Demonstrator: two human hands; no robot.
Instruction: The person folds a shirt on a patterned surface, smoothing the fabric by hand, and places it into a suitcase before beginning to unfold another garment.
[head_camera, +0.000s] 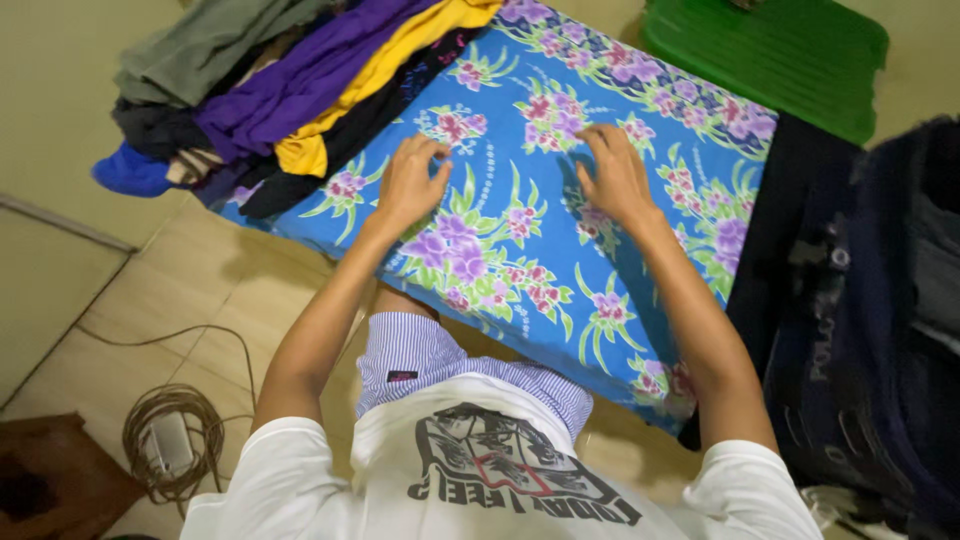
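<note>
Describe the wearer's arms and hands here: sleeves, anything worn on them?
Both arms are bare from the upper arm down. The short sleeves of a white T-shirt end above the elbows. The left hand and the right hand are bare too: no gloves, and no watch, ring or band shows on either wrist or on the fingers in view.

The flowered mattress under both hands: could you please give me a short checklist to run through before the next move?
1. Left hand on the flowered mattress, fingers curled, holding nothing: ok.
2. Right hand flat on the mattress, holding nothing: ok.
3. Surface between the hands free of items: ok.
4. Pile of clothes overhangs the mattress's far left corner: not ok.
5. Dark garments at the right edge, touching or apart: cannot tell.
6. Coiled cable on the floor, apart from the mattress: ok.
</note>
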